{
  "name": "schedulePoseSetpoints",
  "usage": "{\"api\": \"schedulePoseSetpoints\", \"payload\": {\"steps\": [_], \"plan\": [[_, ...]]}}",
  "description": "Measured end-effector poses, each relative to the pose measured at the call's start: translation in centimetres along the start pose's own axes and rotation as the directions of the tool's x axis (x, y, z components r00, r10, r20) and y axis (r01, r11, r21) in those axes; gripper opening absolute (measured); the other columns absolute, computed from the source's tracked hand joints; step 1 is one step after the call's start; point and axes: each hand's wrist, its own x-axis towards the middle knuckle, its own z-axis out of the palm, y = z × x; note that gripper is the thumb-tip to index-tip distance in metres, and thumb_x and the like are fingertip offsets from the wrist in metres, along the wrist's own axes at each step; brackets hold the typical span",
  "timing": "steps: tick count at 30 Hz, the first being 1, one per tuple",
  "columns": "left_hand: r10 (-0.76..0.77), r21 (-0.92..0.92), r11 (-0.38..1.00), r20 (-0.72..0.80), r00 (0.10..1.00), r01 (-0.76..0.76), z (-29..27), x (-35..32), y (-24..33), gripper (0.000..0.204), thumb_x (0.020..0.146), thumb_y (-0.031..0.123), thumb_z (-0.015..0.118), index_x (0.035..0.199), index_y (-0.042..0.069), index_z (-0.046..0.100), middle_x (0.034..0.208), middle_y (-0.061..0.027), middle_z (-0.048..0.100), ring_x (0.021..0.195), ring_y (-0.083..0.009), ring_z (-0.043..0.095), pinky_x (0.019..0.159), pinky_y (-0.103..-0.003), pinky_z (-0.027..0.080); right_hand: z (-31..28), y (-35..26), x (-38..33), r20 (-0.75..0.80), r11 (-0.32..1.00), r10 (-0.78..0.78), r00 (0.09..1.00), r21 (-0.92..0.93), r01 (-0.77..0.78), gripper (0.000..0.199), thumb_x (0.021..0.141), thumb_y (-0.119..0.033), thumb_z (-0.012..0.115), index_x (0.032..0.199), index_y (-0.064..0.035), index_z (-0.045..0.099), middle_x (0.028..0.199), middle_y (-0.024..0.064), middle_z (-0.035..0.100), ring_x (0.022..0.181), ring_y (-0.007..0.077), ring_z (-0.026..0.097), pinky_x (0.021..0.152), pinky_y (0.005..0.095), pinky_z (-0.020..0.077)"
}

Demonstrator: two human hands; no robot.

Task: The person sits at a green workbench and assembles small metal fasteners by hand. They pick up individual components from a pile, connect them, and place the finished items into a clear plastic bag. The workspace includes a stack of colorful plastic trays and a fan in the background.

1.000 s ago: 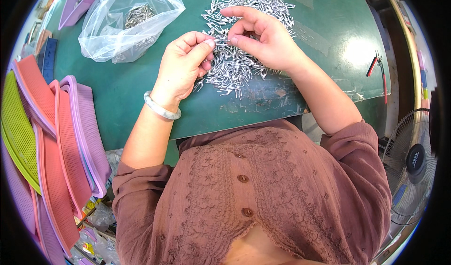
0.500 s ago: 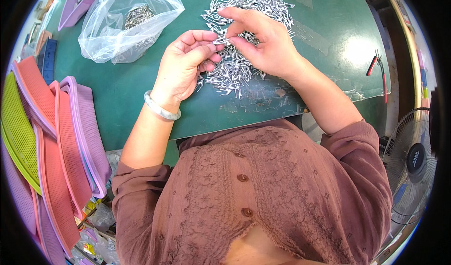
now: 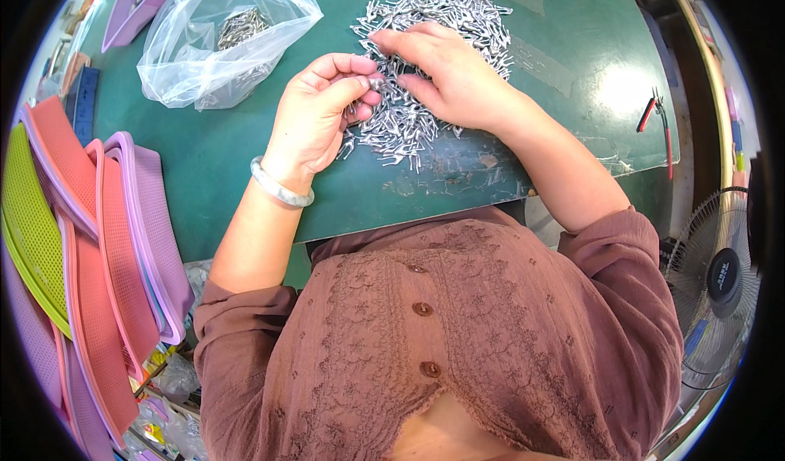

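A heap of small forked silver metal pieces [image 3: 401, 125] lies on the green table in front of me. At the heap's left edge my left hand [image 3: 323, 105] pinches a small silver metal piece [image 3: 378, 85] between thumb and fingers; its exact kind is too small to tell. My right hand [image 3: 450, 72] rests low over the middle of the heap, palm down. Its thumb stands apart from the stretched fingers, and I see nothing held between them. The hand hides part of the heap.
A clear plastic bag [image 3: 184, 60] holding more metal pieces stands at the far left. Pink, purple and green perforated baskets [image 3: 151, 224] are stacked left of the table [image 3: 245, 191]. Red-handled pliers [image 3: 668, 138] lie at the right edge, with a fan [image 3: 711, 285] beyond my right elbow.
My right hand has come away from the piece at my left fingertips and flattened over the heap, its fingers lower and more stretched. My left hand keeps its place and its pinch.
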Motion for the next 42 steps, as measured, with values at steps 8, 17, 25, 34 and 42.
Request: {"api": "schedulePoseSetpoints", "payload": {"steps": [8,17,25,34,42], "plan": [[-0.026,0.124,0.992,0.042,0.999,0.021,-0.1,-0.1,0.3,0.013,0.082,0.001,0.054,0.094,0.0,0.058,0.077,-0.0036,0.058,0.063,-0.0075,0.053,0.055,-0.017,0.043,0.1,0.0,-0.2,0.021,0.999,0.025,0.999,0.044,-0.026,0.05,0.07,-0.003,0.063,0.118,-0.0089,0.051,0.09,0.0055,0.061,0.087,0.0248,0.054,0.082,0.0369,0.0417],[0.289,0.884,0.255,0.316,0.903,-0.391,0.7,-0.7,0.0,0.018,0.071,0.001,0.063,0.089,0.004,0.065,0.067,-0.0051,0.049,0.057,-0.0123,0.047,0.055,-0.026,0.041,0.3,0.3,0.0,-0.051,1.0,-0.022,0.998,0.007,0.022,0.043,0.074,-0.003,0.055,0.116,-0.0078,0.052,0.094,0.0095,0.062,0.091,0.027,0.053,0.081,0.0371,0.0414],[0.305,0.883,0.199,0.356,0.883,-0.425,0.4,-0.5,-0.1,0.013,0.072,0.001,0.063,0.085,0.003,0.064,0.069,-0.0062,0.052,0.057,-0.015,0.049,0.054,-0.027,0.041,1.0,0.2,0.0,-0.01,0.992,0.009,1.0,-0.129,-0.01,0.044,0.075,-0.002,0.052,0.119,-0.0092,0.051,0.093,0.0068,0.063,0.097,0.0255,0.051,0.087,0.0379,0.0372],[0.275,0.886,0.113,0.407,0.871,-0.449,0.3,-0.7,0.3,0.015,0.071,0.001,0.063,0.086,0.003,0.064,0.072,-0.0074,0.053,0.061,-0.0196,0.052,0.057,-0.03,0.043,0.5,0.5,-0.1,-0.017,0.999,0.028,0.999,0.035,-0.028,0.036,0.073,-0.005,0.058,0.109,-0.0097,0.058,0.082,0.0033,0.063,0.087,0.0236,0.054,0.08,0.0388,0.0403],[0.351,0.855,0.005,0.484,0.801,-0.519,0.5,-0.7,-0.1,0.008,0.073,0.002,0.062,0.081,0.004,0.061,0.073,-0.0083,0.053,0.065,-0.0247,0.054,0.061,-0.031,0.044,0.1,0.1,-0.1,-0.171,0.976,0.09,0.981,0.212,-0.053,0.034,0.075,-0.004,0.058,0.108,-0.0106,0.058,0.074,0.0029,0.06,0.068,0.0224,0.057,0.065,0.0329,0.0459]]}}
